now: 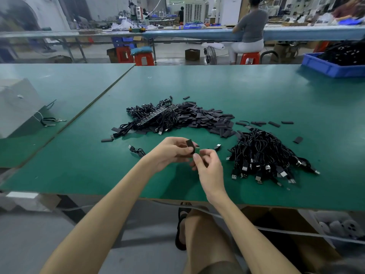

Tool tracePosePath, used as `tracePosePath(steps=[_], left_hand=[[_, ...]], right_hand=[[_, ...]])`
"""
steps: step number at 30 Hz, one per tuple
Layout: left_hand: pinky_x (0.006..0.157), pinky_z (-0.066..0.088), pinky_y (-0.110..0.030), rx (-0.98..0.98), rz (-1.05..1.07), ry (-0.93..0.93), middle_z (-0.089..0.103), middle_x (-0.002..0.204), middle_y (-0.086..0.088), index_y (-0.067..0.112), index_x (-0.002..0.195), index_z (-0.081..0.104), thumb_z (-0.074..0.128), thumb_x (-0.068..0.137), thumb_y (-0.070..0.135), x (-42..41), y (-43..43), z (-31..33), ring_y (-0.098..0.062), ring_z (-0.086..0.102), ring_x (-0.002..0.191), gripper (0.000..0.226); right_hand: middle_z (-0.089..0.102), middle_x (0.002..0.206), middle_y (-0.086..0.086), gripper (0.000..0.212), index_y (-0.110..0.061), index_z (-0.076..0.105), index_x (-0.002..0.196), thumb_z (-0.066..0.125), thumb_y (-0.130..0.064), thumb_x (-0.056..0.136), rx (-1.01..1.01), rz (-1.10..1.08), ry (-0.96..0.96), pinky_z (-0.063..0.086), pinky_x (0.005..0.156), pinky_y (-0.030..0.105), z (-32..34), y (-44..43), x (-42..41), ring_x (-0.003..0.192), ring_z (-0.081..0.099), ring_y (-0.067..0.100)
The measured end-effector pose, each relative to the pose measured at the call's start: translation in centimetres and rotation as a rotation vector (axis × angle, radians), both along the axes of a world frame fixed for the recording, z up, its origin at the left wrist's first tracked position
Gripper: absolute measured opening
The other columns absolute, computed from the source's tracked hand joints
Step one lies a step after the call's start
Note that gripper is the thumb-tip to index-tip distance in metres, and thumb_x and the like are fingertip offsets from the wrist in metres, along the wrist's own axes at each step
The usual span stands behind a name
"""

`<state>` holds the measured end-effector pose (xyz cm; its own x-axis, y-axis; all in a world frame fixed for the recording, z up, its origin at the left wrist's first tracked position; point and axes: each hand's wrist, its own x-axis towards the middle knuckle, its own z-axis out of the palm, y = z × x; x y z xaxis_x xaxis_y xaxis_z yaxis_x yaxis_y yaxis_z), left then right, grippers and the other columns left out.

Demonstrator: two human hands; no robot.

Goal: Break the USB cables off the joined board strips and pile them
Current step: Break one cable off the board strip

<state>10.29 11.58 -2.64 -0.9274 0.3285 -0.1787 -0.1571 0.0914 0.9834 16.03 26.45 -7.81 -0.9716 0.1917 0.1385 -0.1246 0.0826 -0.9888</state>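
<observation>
Head view: both hands work just above the near edge of the counter (79, 175), about mid-width.

- Left hand (169, 152): fingers curled, thumb and fingers pinching a small dark flat piece (190, 144).
- Right hand (208, 167): fingers curled, thumb and forefinger pinching a small green board piece (197, 151), which touches the dark piece. I cannot tell whether a cable hangs from either piece.

Done, as I judge it:
- A large pile of separated cables (264, 157) lies right of the hands, near the near edge, with plugs fanned toward the person.
- One loose cable (137, 151) lies just left of the left hand.
- A single plug (217, 147) lies just beyond the right hand.
- Neither the cable nor the plug is on the pile yet.

Left to do:
- Toward the counter's middle sits a tangle of cables (138, 115) with a long board strip (158, 115) lying across it, apparently unbroken.
- Beside it, to the right, is a heap of black flat pieces (209, 120), with a few strays toward the right edge.

Estimate: roughly half done or a little more, as the finished pile looks no smaller than the tangle. A blue bin (324, 69) at the far right corner holds more black cables. It is unclear whether these belong to this job.
</observation>
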Motion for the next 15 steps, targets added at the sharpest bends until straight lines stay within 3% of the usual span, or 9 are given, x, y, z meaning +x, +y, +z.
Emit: tracePosePath(steps=[4, 7, 11, 15], left_hand=[[0.068, 0.054, -0.023, 0.001, 0.022, 0.089, 0.072, 0.089, -0.008, 0.002, 0.113, 0.071, 0.071, 0.092, 0.005, 1.4, -0.5, -1.2, -0.016, 0.071, 0.081, 0.022], [0.070, 0.054, -0.024, 0.137, -0.029, 0.061, 0.066, 0.082, -0.010, -0.006, 0.114, 0.066, 0.069, 0.093, 0.006, 1.9, -0.8, -2.2, -0.016, 0.063, 0.075, 0.024], [0.067, 0.053, -0.024, 0.175, 0.006, 0.068, 0.066, 0.084, -0.014, -0.004, 0.108, 0.068, 0.074, 0.089, 0.014, 2.3, -1.0, -3.3, -0.019, 0.062, 0.075, 0.027], [0.062, 0.053, -0.020, 0.342, 0.149, 0.031, 0.072, 0.086, -0.011, 0.003, 0.105, 0.075, 0.076, 0.083, 0.018, 2.3, -1.0, -4.3, -0.015, 0.067, 0.073, 0.027]], right_hand=[[0.076, 0.084, -0.002, 0.008, -0.018, 0.060, 0.105, 0.065, -0.022, 0.101, -0.031, -0.005, 0.001, 0.052, 0.066, 0.017, -0.1, 0.1, -0.1, 0.064, 0.066, 0.003], [0.077, 0.082, -0.002, 0.007, -0.016, 0.063, 0.097, 0.069, -0.020, 0.099, -0.026, 0.027, 0.001, 0.055, 0.067, 0.025, -0.2, 0.3, -0.1, 0.063, 0.067, 0.007], [0.078, 0.080, 0.003, 0.011, -0.011, 0.065, 0.092, 0.071, -0.019, 0.097, -0.007, 0.082, 0.005, 0.059, 0.070, 0.034, -0.2, 0.4, 0.0, 0.066, 0.069, 0.015], [0.077, 0.079, 0.002, 0.012, -0.009, 0.066, 0.088, 0.068, -0.014, 0.099, -0.051, 0.100, 0.022, 0.054, 0.066, 0.025, -0.2, 0.4, 0.1, 0.069, 0.068, 0.012]])
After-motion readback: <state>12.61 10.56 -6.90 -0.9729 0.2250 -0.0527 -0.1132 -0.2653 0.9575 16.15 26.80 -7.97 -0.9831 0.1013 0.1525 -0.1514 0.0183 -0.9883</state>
